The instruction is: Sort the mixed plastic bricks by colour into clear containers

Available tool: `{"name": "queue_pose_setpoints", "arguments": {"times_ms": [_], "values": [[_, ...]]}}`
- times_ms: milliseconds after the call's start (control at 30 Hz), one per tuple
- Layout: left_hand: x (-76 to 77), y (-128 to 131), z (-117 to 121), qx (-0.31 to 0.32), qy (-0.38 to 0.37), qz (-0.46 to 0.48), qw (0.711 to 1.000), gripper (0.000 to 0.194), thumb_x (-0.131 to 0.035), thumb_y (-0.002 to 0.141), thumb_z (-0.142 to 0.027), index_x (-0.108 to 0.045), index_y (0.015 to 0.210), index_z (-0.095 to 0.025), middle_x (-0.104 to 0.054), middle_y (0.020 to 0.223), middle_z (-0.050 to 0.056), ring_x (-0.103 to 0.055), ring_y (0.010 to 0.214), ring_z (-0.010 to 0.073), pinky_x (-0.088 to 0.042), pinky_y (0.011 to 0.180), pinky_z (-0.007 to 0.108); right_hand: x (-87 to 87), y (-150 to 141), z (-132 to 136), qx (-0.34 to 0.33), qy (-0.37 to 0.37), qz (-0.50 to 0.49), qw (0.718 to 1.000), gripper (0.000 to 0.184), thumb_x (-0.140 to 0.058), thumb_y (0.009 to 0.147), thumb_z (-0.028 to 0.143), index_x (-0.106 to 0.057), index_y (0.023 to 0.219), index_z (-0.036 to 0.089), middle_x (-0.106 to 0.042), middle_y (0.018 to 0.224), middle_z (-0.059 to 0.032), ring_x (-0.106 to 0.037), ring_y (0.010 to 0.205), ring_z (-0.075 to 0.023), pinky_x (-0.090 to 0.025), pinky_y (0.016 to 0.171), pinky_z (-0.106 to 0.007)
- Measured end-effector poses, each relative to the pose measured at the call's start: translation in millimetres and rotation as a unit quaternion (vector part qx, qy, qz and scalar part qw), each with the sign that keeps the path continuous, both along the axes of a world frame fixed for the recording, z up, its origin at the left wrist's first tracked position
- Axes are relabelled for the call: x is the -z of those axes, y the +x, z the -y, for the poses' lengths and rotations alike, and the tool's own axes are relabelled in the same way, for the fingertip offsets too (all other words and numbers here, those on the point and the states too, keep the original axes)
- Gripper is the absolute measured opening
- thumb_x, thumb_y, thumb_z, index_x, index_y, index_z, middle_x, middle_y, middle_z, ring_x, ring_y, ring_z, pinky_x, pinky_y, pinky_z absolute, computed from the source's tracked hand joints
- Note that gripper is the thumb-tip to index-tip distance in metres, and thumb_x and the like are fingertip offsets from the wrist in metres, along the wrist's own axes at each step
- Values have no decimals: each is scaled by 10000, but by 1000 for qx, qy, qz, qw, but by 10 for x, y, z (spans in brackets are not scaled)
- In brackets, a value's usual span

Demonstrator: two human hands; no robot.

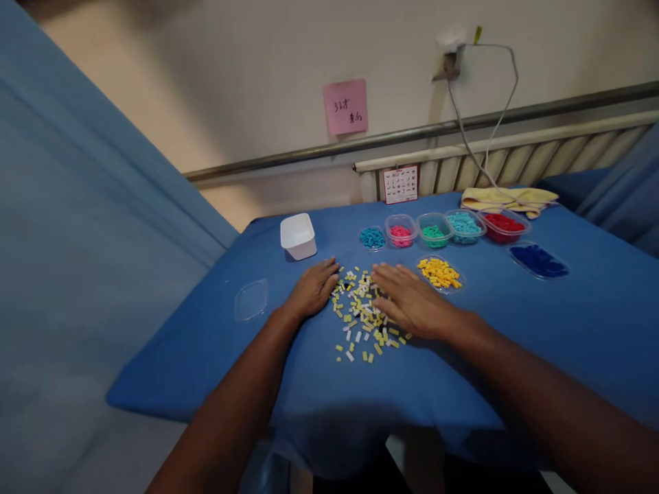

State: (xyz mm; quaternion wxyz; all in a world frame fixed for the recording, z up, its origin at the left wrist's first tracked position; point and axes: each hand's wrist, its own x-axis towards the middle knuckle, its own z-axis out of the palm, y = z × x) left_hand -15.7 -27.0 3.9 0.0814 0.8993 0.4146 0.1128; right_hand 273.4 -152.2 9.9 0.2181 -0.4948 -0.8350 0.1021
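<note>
A loose pile of small yellow and white building blocks [364, 312], with a few dark ones, is spread on the blue cloth. My left hand [313, 288] lies at the pile's left edge, fingers stretched out and palm down. Over the right side of the pile is my right hand [409, 298], its fingers extended and the thumb a little apart. Some blocks are hidden beneath it. Neither hand grips anything that I can see. Just beyond my right hand, a clear lid or shallow tray holds orange-yellow blocks [438, 272].
Behind the pile stand a white tub [298, 237], teal blocks [372, 238], and clear containers of pink [400, 232], green [434, 231], turquoise [465, 225] and red blocks [503, 224]. Dark blue blocks [538, 261] lie right, a clear lid [251, 300] left. A yellow cloth [507, 199] lies by the radiator.
</note>
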Motion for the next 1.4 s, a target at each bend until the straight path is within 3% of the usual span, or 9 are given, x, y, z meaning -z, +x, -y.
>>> {"name": "queue_pose_setpoints", "arguments": {"times_ms": [133,267,400,567,733,933,1200,1300,1400], "values": [[-119,139,112,-20,-80,-81,993,793,-175,1118,-621,-370,1691,-109,-272,1777,179,-239,1669,316,-211,1352,560,31,495,-181,186,54,-22,981,633,-395,1088,430,-510,1586,57,-533,1632,-229,-474,1532,-361,-340,1275,-529],[-270,287,502,7,-129,-90,988,864,-138,1105,-677,-230,1737,-96,-131,1806,166,-117,1693,292,-127,1379,511,112,982,-140,302,2,-45,952,697,-374,1090,485,-464,1588,6,-578,1569,-280,-572,1436,-395,-443,1181,-505],[-380,363,1098,61,-127,-107,984,852,-218,1106,-693,-198,1751,-137,-82,1816,135,-80,1698,285,-134,1386,491,209,1180,78,339,-64,-56,937,823,-419,1059,633,-404,1626,37,-635,1515,-252,-627,1366,-405,-484,1115,-489],[-370,490,1526,98,-50,-127,986,851,-361,1072,-733,-198,1759,-258,-84,1822,106,-82,1694,343,-131,1368,614,238,918,195,328,-46,10,943,1006,-569,957,742,-370,1630,21,-641,1483,-287,-629,1334,-427,-467,1077,-479],[-266,661,1334,66,4,-141,988,844,-341,1075,-732,-326,1722,-189,-178,1809,159,-151,1688,349,-173,1361,607,223,649,165,365,-23,49,929,902,-617,973,649,-394,1594,34,-670,1410,-285,-604,1332,-407,-362,1132,-485],[-302,789,1108,26,36,-128,991,788,-349,1096,-669,-412,1678,-141,-250,1784,215,-244,1662,386,-222,1333,637,210,664,148,401,-22,36,915,689,-603,980,596,-553,1417,66,-694,1341,-264,-608,1287,-397,-331,1136,-484],[-279,1289,1278,192,57,-95,975,679,-435,1074,-667,-554,1596,-249,-356,1761,134,-334,1633,351,-233,1341,602,234,1040,188,497,-18,25,867,671,-630,984,538,-528,1436,52,-665,1371,-275,-603,1291,-390,-387,1077,-453],[-215,1394,1227,197,65,-102,973,587,-388,1114,-569,-578,1572,-255,-436,1723,118,-424,1584,342,-263,1325,612,241,1198,218,534,-21,18,845,692,-643,986,546,-516,1452,51,-648,1382,-285,-591,1303,-400,-398,1051,-456],[-176,1400,1093,139,99,-113,979,513,-362,1130,-439,-605,1539,-246,-500,1680,125,-465,1552,356,-253,1312,657,239,1243,224,550,-14,13,835,714,-649,991,544,-493,1482,49,-642,1385,-281,-582,1313,-395,-393,1048,-450]]}}
